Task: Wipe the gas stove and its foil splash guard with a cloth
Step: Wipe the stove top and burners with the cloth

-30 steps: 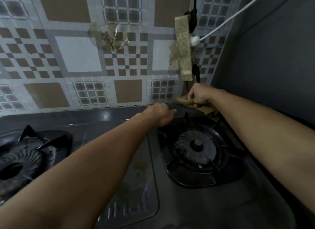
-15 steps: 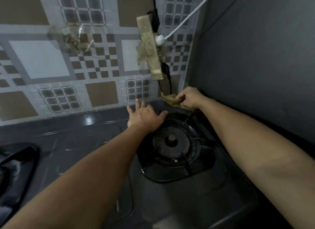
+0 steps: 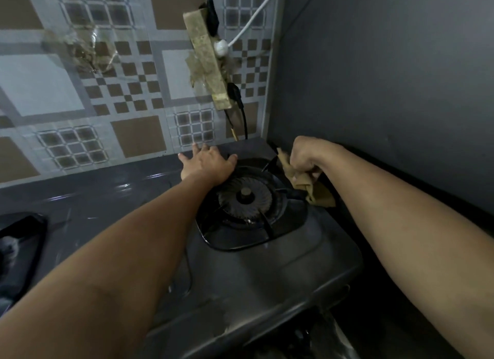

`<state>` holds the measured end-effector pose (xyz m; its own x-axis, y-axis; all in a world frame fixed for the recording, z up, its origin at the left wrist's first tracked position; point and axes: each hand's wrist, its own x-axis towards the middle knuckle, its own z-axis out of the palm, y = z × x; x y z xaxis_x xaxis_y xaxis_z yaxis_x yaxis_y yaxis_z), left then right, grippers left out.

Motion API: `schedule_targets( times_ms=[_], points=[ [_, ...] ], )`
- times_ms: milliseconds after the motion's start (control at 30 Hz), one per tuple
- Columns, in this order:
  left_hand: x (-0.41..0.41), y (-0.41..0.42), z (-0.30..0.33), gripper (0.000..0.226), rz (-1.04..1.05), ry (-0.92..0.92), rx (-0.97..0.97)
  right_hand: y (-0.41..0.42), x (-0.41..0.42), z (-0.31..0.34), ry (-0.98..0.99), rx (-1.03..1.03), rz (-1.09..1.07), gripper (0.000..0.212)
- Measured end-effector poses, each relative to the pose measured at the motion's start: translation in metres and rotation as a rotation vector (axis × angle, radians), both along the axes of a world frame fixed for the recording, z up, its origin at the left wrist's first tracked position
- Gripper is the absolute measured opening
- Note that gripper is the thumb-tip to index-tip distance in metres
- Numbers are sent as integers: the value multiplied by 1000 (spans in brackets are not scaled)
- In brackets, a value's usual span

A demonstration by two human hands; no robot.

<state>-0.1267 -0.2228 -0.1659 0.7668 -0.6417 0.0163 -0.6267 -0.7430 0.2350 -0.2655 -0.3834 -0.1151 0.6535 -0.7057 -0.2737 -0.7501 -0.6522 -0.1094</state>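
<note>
Since half a second ago, right hand (image 3: 307,158) has dragged the cloth (image 3: 312,190) out of the back corner and forward along the stove's right edge; left hand (image 3: 207,162) barely shifted. Right hand is fisted tight on the bunched tan cloth, which hangs below the fist beside the right burner (image 3: 244,195), touching or just over the pan support (image 3: 267,225) prong there, can't tell which. Left hand is flat, fingers spread, gripping nothing, pressed on the gas stove (image 3: 254,273) top at the back rim of the burner well, probably steadying it. Risks as I see them: loose cloth tail catches on a prong and lifts or skews the support; stove slides on the bench if the left hand lets up. Black cable (image 3: 243,118) and grimy power strip (image 3: 207,56) hang on the foil splash guard (image 3: 80,104) right above the corner, so a damp cloth wiping upward there could snag the plug or wet the socket. Taped patches on the foil look liable to tear under hard rubbing.
</note>
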Motion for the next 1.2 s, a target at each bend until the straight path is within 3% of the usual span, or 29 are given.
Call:
schedule_targets(
  times_ms=[167, 233, 267, 333, 433, 567, 767, 900, 1033, 1200],
  points=[
    [-5, 1, 0, 62, -114, -157, -83, 2, -11, -15, -212, -76, 38, 31],
    [-13, 2, 1, 53, -269, -194, -128, 7, -15, -19, -263, -137, 110, 11],
    [-20, 2, 0, 51, -355, -158, -147, 9, -19, -21, -269, -168, 153, 11],
    [-39, 3, -4, 55, -485, -40, -145, 11, -26, -26, -240, -208, 196, 33],
    [-57, 4, -3, 62, -575, 57, -31, 16, -42, -22, -237, -140, 189, 16],
    [-64, 7, -2, 56, -602, 47, 112, 24, -85, -27, -251, -75, 164, 28],
    [-80, 18, 5, 54, -571, -121, -7, 54, -129, -55, -387, -147, 91, 33],
    [-84, 28, 1, 65, -514, -202, 99, 75, -134, -78, -525, -209, 44, 28],
    [-76, 40, -7, 71, -387, -116, 189, 97, -141, -84, -583, -191, 104, 13],
    [-73, 36, -4, 58, -366, -67, 108, 139, -164, -91, -576, -262, 172, 23]
  ],
)
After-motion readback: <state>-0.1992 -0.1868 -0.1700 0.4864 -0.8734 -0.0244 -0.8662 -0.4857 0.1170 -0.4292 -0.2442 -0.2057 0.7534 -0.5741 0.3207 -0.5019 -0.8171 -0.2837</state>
